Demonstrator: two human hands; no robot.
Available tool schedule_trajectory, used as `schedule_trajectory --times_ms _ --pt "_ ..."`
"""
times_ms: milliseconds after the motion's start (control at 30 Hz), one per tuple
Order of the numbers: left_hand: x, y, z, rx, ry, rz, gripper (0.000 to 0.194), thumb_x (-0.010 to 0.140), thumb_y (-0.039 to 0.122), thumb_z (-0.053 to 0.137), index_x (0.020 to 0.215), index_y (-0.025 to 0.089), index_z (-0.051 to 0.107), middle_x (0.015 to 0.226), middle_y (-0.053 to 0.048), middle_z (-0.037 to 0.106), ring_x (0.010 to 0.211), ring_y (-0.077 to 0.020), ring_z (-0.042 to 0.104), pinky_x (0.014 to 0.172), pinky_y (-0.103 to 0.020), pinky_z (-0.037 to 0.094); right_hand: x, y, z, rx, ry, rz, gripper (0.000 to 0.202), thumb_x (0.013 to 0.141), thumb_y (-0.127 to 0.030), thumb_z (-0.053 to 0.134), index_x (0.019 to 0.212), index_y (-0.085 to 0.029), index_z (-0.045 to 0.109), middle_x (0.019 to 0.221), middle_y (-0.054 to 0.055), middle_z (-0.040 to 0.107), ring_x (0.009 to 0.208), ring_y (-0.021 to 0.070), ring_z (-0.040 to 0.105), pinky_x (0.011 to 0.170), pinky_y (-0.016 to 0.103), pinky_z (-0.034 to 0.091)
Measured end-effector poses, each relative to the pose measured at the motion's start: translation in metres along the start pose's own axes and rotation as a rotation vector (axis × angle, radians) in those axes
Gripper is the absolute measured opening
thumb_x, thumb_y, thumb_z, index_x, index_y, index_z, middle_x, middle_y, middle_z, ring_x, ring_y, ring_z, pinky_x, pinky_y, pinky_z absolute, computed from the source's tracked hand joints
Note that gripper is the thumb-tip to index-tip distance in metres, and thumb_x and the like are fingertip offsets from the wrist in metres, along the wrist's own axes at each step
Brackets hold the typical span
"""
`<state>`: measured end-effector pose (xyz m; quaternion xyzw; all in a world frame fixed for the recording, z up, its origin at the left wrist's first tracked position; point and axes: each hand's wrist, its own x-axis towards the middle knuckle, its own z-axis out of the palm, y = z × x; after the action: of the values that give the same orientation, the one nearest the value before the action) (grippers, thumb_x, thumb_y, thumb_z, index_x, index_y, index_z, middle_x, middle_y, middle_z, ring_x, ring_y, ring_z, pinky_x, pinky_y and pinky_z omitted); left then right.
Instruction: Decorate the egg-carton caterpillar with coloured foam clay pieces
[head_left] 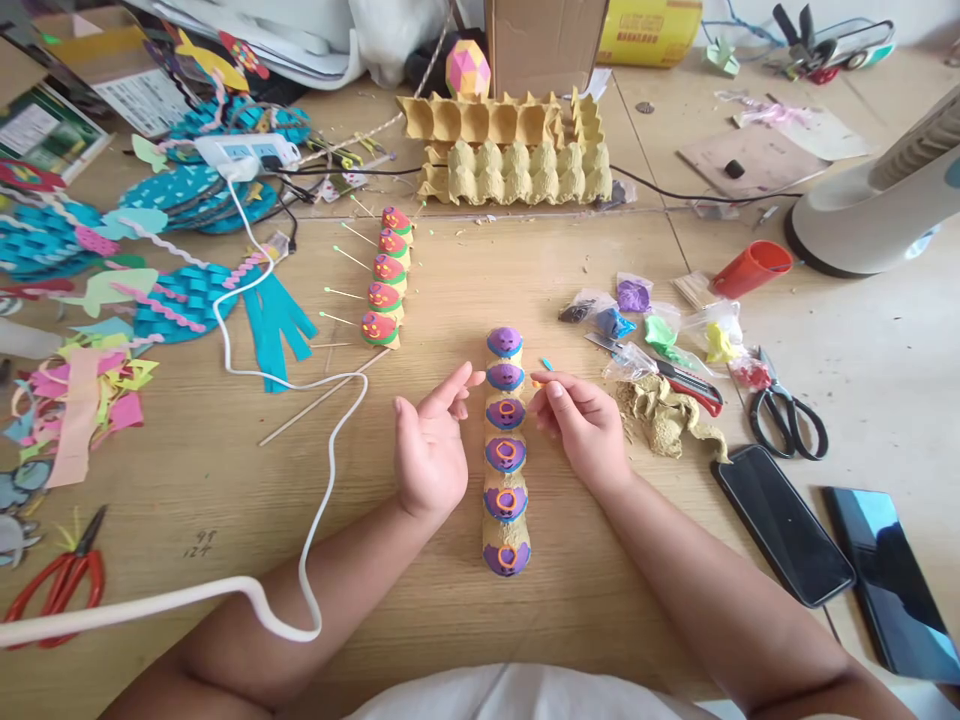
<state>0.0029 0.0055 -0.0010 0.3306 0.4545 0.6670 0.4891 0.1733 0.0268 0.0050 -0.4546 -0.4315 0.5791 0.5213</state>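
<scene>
An egg-carton strip lies lengthwise in front of me, its domes capped with purple and blue clay faces. Orange clay rings sit on the nearer domes; the two farthest are plain purple above small dark marks. My right hand, just right of the strip, pinches a tiny orange piece of clay between thumb and fingertips. To the left of the strip, my left hand is palm up and holds nothing, with thumb apart and fingers partly bent. Its fingertips come close to the second dome.
A red-and-green decorated carton strip with thin sticks stands farther left. Bagged clay, a utility knife, scissors and phones lie right. A white cable crosses the left side. Egg cartons lie behind.
</scene>
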Motion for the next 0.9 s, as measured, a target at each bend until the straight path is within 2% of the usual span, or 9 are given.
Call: schedule_trajectory --times_ms 133,233,333,433,567,700,900 --pt "0.003 -0.001 0.0 -0.068 0.02 -0.03 0.073 0.103 0.071 0.028 0.112 0.025 0.084 0.103 -0.011 0.082 0.095 -0.0199 0.065 0.078 -0.035 0.041 -0.003 -0.001 0.002 -0.1 0.012 -0.046 0.035 0.094 -0.05 0.071 0.109 -0.019 0.078 0.083 0.004 0.076 0.063 0.012 0.062 0.059 0.027 0.054" --pt "0.003 -0.001 0.0 -0.084 0.019 -0.036 0.071 0.103 0.071 0.031 0.113 0.024 0.083 0.103 -0.011 0.082 0.095 -0.0197 0.066 0.077 -0.034 0.04 -0.004 0.001 0.002 -0.1 -0.037 -0.061 0.038 0.093 -0.047 0.073 0.119 -0.02 0.076 0.099 0.008 0.08 0.071 0.0139 0.068 0.062 0.028 0.057" --pt "0.001 0.001 0.002 -0.079 0.013 -0.012 0.067 0.102 0.071 0.035 0.12 0.023 0.079 0.103 -0.012 0.082 0.095 -0.0205 0.068 0.075 -0.034 0.04 -0.004 0.003 0.001 -0.175 -0.092 -0.124 0.04 0.098 -0.046 0.066 0.129 -0.021 0.073 0.107 0.009 0.081 0.076 0.0148 0.07 0.067 0.03 0.059" --pt "-0.001 0.003 0.003 -0.06 -0.017 -0.016 0.065 0.102 0.071 0.036 0.124 0.023 0.074 0.102 -0.012 0.083 0.093 -0.0207 0.07 0.075 -0.034 0.04 -0.004 0.003 0.0 -0.344 -0.083 -0.259 0.035 0.101 -0.043 0.062 0.128 -0.024 0.075 0.1 0.007 0.081 0.076 0.0159 0.069 0.073 0.033 0.059" --pt "-0.004 0.005 0.003 -0.045 -0.071 -0.018 0.064 0.101 0.072 0.036 0.125 0.024 0.071 0.1 -0.011 0.084 0.093 -0.0211 0.071 0.076 -0.034 0.04 -0.004 -0.002 -0.001 -0.495 -0.077 -0.469 0.021 0.098 -0.038 0.07 0.109 -0.022 0.08 0.085 0.005 0.077 0.072 0.0159 0.066 0.068 0.031 0.055" --pt "-0.008 0.005 0.002 -0.003 -0.113 0.005 0.066 0.099 0.075 0.038 0.125 0.024 0.07 0.101 -0.011 0.084 0.092 -0.0219 0.071 0.076 -0.035 0.041 -0.004 -0.006 0.0 -0.544 -0.11 -0.511 0.018 0.095 -0.037 0.075 0.098 -0.02 0.079 0.079 0.004 0.073 0.065 0.0137 0.061 0.062 0.028 0.051" --pt "-0.011 0.004 0.002 0.027 -0.142 0.049 0.066 0.098 0.076 0.04 0.124 0.023 0.07 0.1 -0.012 0.084 0.09 -0.0223 0.07 0.075 -0.036 0.041 -0.005 -0.001 -0.002 -0.599 -0.061 -0.592 0.015 0.097 -0.028 0.073 0.109 -0.022 0.079 0.082 0.003 0.074 0.067 0.014 0.062 0.065 0.029 0.054"
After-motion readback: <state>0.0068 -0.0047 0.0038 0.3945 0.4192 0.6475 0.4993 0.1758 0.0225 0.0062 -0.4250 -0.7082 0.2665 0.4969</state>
